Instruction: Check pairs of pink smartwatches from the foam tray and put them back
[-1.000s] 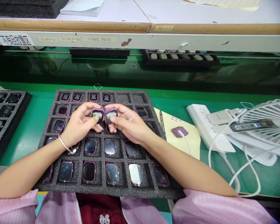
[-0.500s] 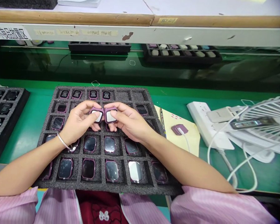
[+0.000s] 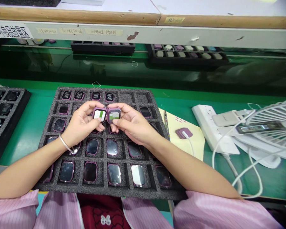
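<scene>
Above a black foam tray point(image 3: 143, 191) I hold two purple smartwatch bodies without straps, side by side. My left hand point(image 3: 82, 124) is closed on the left smartwatch point(image 3: 99, 114), its thumb on the screen, which shows white and green. Closed likewise, my right hand point(image 3: 133, 122) grips the right smartwatch point(image 3: 114, 113), with the thumb near the bottom of its lit green and pale screen. More purple smartwatches point(image 3: 92, 146) lie screen up in the tray's compartments. Several in the back row show text on dark screens. Part of the tray is hidden under my hands and forearms.
Another foam tray point(image 3: 23, 108) of watches stands at left. To the right are a yellow paper point(image 3: 195, 140) with a purple charger point(image 3: 184, 133), a pen point(image 3: 166, 122), a white power strip point(image 3: 211, 127), loose cables and a fan point(image 3: 274, 117). A shelf point(image 3: 143, 33) spans the back.
Both watch screens went from mostly white grids to showing green areas. My thumbs have shifted lower on the screens. The hands otherwise stay in place.
</scene>
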A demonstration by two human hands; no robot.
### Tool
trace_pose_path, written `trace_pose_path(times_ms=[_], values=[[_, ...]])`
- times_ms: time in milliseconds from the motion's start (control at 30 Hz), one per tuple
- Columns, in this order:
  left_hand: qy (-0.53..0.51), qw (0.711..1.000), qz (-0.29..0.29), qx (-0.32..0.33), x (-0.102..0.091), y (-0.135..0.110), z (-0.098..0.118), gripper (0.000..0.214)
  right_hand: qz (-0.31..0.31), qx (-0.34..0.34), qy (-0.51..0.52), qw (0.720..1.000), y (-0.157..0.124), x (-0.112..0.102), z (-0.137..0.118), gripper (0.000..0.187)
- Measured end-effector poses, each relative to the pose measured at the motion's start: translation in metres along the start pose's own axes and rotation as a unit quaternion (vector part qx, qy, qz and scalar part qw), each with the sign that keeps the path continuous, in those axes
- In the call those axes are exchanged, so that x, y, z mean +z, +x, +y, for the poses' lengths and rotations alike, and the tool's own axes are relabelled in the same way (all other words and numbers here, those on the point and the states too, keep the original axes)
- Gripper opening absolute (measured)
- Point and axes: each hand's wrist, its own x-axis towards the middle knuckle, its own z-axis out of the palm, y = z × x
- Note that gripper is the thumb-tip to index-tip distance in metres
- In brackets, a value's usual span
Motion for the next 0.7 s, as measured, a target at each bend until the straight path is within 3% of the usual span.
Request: trace_pose_path(times_ms=[167,400,700], values=[[-0.009,1.0,-0.005,0.004,0.0004,-0.0001,0.0005,0.035,0.003,0.0,-0.009,1.0,-0.0002,-0.0011,0.0012,0.045],[-0.01,1.0,-0.018,0.005,0.0004,-0.0006,-0.002,0.039,0.027,0.031,0.049,0.998,0.003,-0.0023,-0.0004,0.031],[-0.029,0.999,-0.022,-0.002,0.0002,-0.0015,-0.0025,0.047,0.025,0.027,0.034,0.999,0.0008,-0.0022,-0.0012,0.041]])
